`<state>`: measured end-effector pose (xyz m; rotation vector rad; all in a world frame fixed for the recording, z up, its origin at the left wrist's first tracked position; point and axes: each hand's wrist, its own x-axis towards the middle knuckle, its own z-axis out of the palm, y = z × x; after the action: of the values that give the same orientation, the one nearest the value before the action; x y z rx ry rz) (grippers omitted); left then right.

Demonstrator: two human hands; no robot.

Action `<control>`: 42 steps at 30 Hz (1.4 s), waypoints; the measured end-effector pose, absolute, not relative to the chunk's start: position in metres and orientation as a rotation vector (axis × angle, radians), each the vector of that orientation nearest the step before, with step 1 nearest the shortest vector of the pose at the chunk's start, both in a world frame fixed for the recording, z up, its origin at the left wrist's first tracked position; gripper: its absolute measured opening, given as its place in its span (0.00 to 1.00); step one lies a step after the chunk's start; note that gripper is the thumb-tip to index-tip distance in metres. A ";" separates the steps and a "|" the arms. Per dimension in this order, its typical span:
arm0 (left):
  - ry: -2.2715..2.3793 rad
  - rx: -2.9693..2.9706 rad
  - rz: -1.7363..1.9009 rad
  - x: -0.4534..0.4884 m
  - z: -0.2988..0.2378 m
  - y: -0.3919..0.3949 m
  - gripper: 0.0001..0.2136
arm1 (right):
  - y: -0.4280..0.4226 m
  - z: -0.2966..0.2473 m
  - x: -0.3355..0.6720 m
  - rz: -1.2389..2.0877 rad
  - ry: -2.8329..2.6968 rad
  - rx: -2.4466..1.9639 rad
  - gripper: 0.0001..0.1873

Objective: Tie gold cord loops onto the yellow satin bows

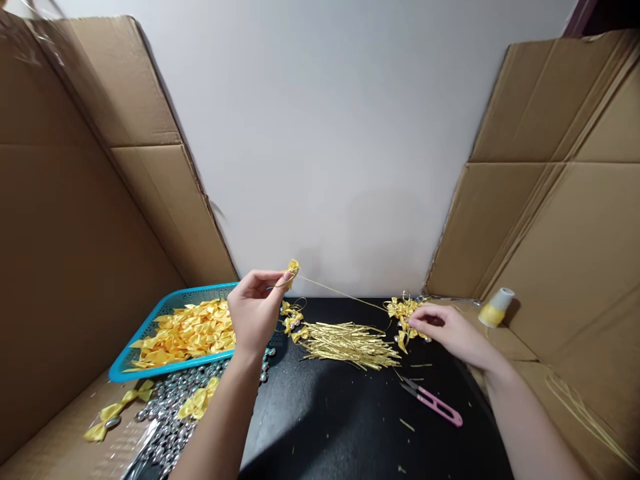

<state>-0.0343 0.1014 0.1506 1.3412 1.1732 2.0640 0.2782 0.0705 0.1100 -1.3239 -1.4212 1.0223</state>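
My left hand [255, 310] is raised above the black table [325, 420], its fingers pinched on a small yellow ribbon bow [293, 269]. A thin gold thread [340, 292] runs taut from that bow down to the right. My right hand [445, 330] rests low on the table beside a small heap of finished yellow bows [403, 312], fingers curled at the thread's far end. Between the hands lies a pile of cut gold wire pieces [350, 343].
A blue tray [150, 320] full of yellow bows sits at the left, with silver bells [170, 413] spilled in front of it. Pink thread snips [435, 403] lie near my right forearm. A yellow thread spool [495, 308] stands at the right. Cardboard walls flank both sides.
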 end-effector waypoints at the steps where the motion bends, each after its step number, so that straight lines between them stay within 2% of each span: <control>1: 1.181 1.380 2.018 -0.033 0.149 0.101 0.10 | 0.070 0.110 0.282 0.929 -1.493 -1.367 0.13; 5: 1.166 1.505 1.817 -0.025 0.145 0.100 0.10 | 0.067 0.107 0.286 0.704 -1.539 -1.428 0.14; 8: 1.148 1.522 1.733 -0.017 0.142 0.098 0.08 | 0.064 0.107 0.273 0.788 -1.431 -1.381 0.13; 12: 1.125 1.564 1.664 -0.007 0.139 0.091 0.07 | 0.056 0.111 0.241 0.800 -1.483 -1.275 0.07; 18: 1.113 1.846 1.613 0.007 0.134 0.076 0.04 | 0.041 0.105 0.194 0.915 -1.476 -1.063 0.06; 21: 1.069 1.949 1.597 0.013 0.132 0.070 0.03 | 0.037 0.096 0.177 1.143 -1.271 -0.982 0.08; 25: 1.018 1.978 1.595 0.018 0.132 0.063 0.02 | 0.035 0.094 0.167 1.382 -1.106 -0.884 0.18; 34: 1.016 1.877 1.592 0.023 0.132 0.054 0.03 | 0.038 0.099 0.170 1.405 -1.040 -0.837 0.15; 42: 0.998 1.693 1.387 0.028 0.133 0.050 0.07 | 0.037 0.103 0.168 1.373 -0.970 -0.821 0.17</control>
<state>0.0277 0.0501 0.1335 1.6926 0.9980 1.3870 0.1681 0.0368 0.1031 -0.8213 -0.9699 1.3735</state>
